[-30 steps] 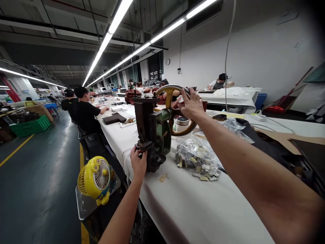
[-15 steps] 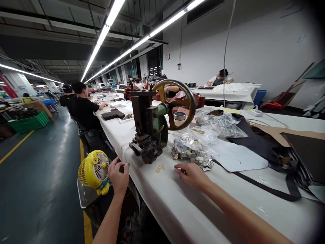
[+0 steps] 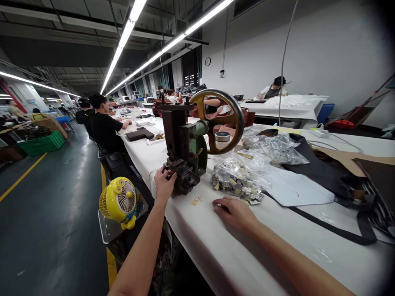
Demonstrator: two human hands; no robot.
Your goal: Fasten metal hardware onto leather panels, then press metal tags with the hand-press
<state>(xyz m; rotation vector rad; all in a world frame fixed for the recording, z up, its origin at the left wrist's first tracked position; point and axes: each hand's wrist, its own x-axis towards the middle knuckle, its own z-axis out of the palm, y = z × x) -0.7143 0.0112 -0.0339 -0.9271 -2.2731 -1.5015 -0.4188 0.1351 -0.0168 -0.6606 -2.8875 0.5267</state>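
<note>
My left hand (image 3: 164, 184) is at the lower jaw of a cast-iron hand-wheel press (image 3: 185, 150), its fingers against the metal. Anything held in those fingers is hidden. The press has a green housing and a brass-coloured spoked handwheel (image 3: 239, 119). My right hand (image 3: 234, 213) rests on the white-covered table (image 3: 197, 242) with curled fingers, next to a clear plastic bag of small metal pieces (image 3: 234, 181). A small tan scrap (image 3: 196, 200) lies between my hands.
A second plastic bag (image 3: 279, 150), a white sheet (image 3: 296, 189) and black material (image 3: 321, 174) lie to the right. A yellow fan (image 3: 120, 201) stands beyond the table's left edge. A seated person (image 3: 105, 131) works further along the table.
My left hand has moved from beside the fan up to the press's lower jaw. My right hand has come down from the handwheel to the table and now stays there.
</note>
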